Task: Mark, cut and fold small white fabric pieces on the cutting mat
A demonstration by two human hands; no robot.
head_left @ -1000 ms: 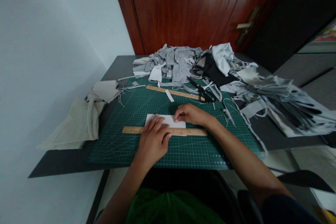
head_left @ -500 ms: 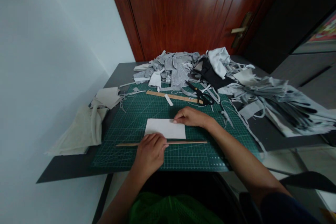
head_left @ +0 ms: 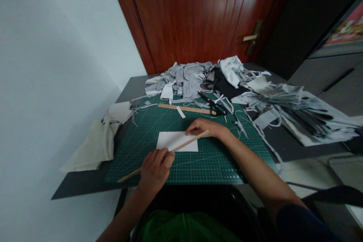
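A white rectangular piece (head_left: pixel 164 140) lies on the green cutting mat (head_left: pixel 198 170). My left hand (head_left: pixel 155 166) is closed round a thin wooden strip (head_left: pixel 187 142), which slants from lower left to upper right, its right part passing over the white piece. At the back edge of that piece, my right hand (head_left: pixel 200 126) has its fingertips pressed together on it; whether it pinches or only presses the piece is hard to tell.
Behind are a wooden ruler (head_left: pixel 170 106), black scissors (head_left: pixel 214 108) and a small white strip (head_left: pixel 180 112). Grey scraps (head_left: pixel 187 79) heap up at the back. Stacked grey fabric (head_left: pixel 306 109) lies right, cream cloth (head_left: pixel 90 147) left.
The wooden strip has swung from nearly level in front of the white piece to a slant across it. My left hand has moved slightly left and down. The view has shifted a little.
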